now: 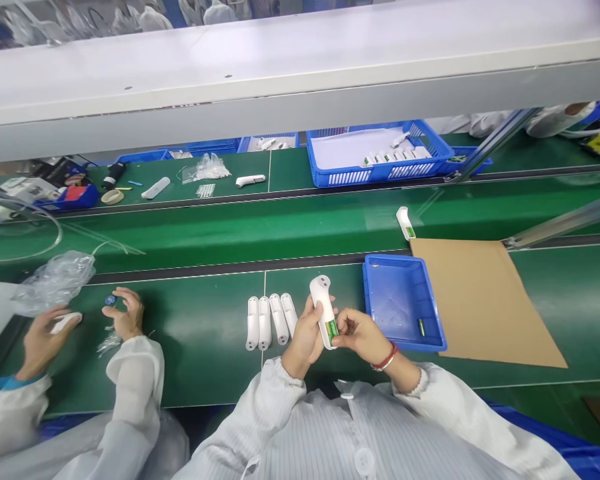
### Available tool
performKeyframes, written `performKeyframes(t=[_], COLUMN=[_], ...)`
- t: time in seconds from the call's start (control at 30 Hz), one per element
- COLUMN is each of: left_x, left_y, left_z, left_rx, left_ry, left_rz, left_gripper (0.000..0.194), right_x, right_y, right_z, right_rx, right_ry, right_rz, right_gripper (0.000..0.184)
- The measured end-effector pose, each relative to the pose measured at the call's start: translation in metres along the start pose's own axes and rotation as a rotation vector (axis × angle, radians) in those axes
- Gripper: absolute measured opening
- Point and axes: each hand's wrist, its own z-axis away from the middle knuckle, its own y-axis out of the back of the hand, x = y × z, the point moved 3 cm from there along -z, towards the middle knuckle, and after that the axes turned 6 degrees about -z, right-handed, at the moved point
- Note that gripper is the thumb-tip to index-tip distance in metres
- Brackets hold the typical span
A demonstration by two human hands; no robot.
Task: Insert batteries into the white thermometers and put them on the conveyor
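White handheld device: it is held up, tilted, over the front of the green worktop, the broadest surface here. On the worktop's right lies a flat cardboard sheet; just left of that is a blue tray. The left hand is wrapped round the device's middle, thumb across the near face, a firm hold. The right hand has its thumb at the lower end of the handle; whether it pinches something or only presses, I cannot tell. Left of the hands, four similar devices lie in a row.

The casing looks like smooth, stiff plastic, so it should be light, a little slippery, and liable to crack or scuff if dropped. The middle of the handle seems the best hold, below the wider head and clear of the open battery compartment, where green batteries show. Those are probably dense for their size and add weight low down. Smallest is a loose battery in the tray.
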Motion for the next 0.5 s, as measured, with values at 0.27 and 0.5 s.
performKeyframes(t=[0.27,0.5], left_x=[-0.028,0.05], left_y=[0.024,0.057], left_z=[-0.028,-0.113], left_rx=[0.235,0.358], left_ry=[0.253,0.09], left_rz=[-0.152,-0.76], left_gripper=[0.032,0.037], right_x=[0.045,0.067], right_y=[0.017,0.077], right_z=[-0.009,0.009], right_rx=[0.223,0.37], right_ry=[-0.195,-0.237], right_rz=[-0.093,-0.001], right_gripper=[0.049,0.051])
